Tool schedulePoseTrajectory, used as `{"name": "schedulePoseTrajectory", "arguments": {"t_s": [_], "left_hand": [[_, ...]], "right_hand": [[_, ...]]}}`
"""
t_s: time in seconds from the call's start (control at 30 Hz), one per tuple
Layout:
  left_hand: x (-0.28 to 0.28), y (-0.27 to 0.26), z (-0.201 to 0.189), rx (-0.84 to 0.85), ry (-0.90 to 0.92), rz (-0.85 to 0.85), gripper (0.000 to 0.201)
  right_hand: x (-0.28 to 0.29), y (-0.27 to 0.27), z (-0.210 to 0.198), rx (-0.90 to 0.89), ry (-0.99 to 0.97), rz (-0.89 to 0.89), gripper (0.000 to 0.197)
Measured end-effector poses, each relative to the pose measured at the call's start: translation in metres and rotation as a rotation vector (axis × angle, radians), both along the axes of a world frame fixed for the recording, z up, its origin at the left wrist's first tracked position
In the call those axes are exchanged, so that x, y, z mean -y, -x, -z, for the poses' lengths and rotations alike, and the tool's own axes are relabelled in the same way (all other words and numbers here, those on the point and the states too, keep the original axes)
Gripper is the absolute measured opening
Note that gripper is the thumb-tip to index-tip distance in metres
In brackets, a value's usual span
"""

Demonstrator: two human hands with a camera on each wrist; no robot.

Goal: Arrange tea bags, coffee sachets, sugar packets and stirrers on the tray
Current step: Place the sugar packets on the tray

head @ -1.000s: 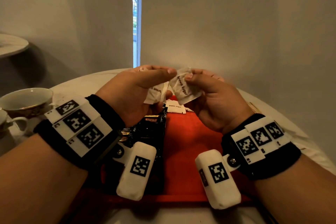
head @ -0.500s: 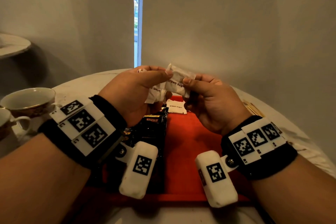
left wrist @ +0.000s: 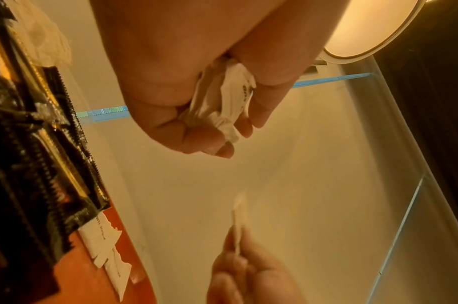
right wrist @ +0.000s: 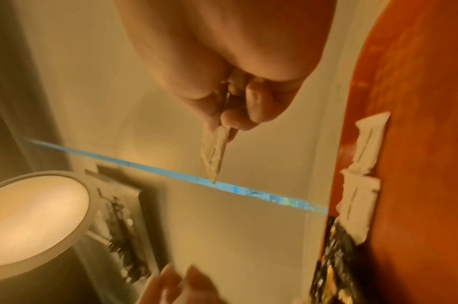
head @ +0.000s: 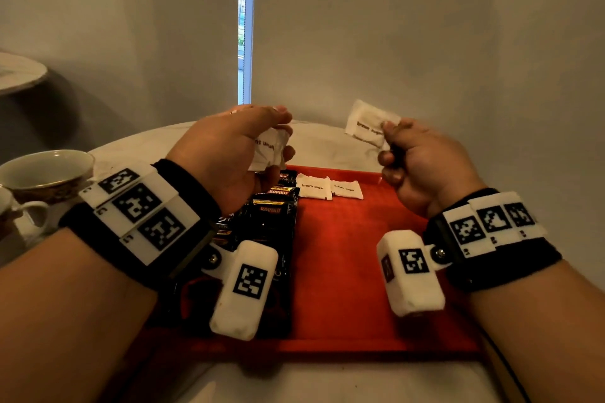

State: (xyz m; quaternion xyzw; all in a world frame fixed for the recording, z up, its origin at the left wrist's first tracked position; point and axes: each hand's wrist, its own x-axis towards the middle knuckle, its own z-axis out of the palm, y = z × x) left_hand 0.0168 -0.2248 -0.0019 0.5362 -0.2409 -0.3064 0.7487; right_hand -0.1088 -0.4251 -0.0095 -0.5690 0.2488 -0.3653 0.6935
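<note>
- The red tray point(head: 376, 271) sits in the lower middle of the head view, on a white bench point(head: 327, 144).
- Black coffee sachets point(head: 271, 216) already lie in a row down the left part of the tray.
- Two brown sugar packets point(head: 329, 188) lie flat side by side at the far edge of the tray, just right of the coffee.
- The right hand point(head: 422, 170) is up at the middle right of the picture. Its fingers pinch one sugar packet point(head: 370, 127) by a corner, in the air above the far right of the tray.
- The left hand point(head: 229, 154) is in the middle. Its fingers are curled round a bunch of sugar packets point(head: 270, 150); the left wrist view shows several crumpled together.
- So the coffee looks done and the sugar is part way. The held packets still need to go down.
- I see no tea bags on the tray. Stirrers are not clear in any view, so they may be off to the side.
- Two cups point(head: 42, 173) stand at the middle left.
- Behind the bench are plain grey walls, with a thin strip of window point(head: 245, 26) at the top middle.
- A round ceiling lamp point(right wrist: 33, 222) glows at the lower left of the right wrist view.
</note>
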Motion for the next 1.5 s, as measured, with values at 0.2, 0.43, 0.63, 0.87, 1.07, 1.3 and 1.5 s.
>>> {"name": "schedulePoseTrajectory", "arguments": {"t_s": [0.2,0.43,0.63,0.87,1.07,1.3,1.5], "left_hand": [[0.001,0.002,-0.001,-0.017,0.017,-0.013,0.009],[0.001,-0.001,0.000,-0.028,0.007,-0.006,0.013],[0.001,-0.003,0.000,-0.039,-0.004,0.010,0.013],[0.001,-0.004,0.001,-0.036,-0.010,0.008,0.013],[0.001,-0.002,0.001,-0.026,-0.017,0.009,0.013],[0.000,-0.001,0.000,-0.022,-0.030,0.006,0.013],[0.000,0.003,-0.003,-0.090,-0.023,0.024,0.016]], "right_hand": [[0.033,-0.005,0.037,-0.219,-0.198,0.062,0.012],[0.034,-0.007,0.049,-0.399,-0.201,-0.040,0.026],[0.025,-0.003,0.045,-0.485,-0.177,-0.088,0.026],[0.022,-0.008,0.046,-0.538,-0.107,-0.088,0.033],[0.018,-0.011,0.046,-0.496,-0.102,-0.082,0.035],[0.019,-0.013,0.048,-0.468,-0.120,-0.042,0.037],[0.018,-0.010,0.046,-0.444,-0.128,-0.028,0.038]]}}
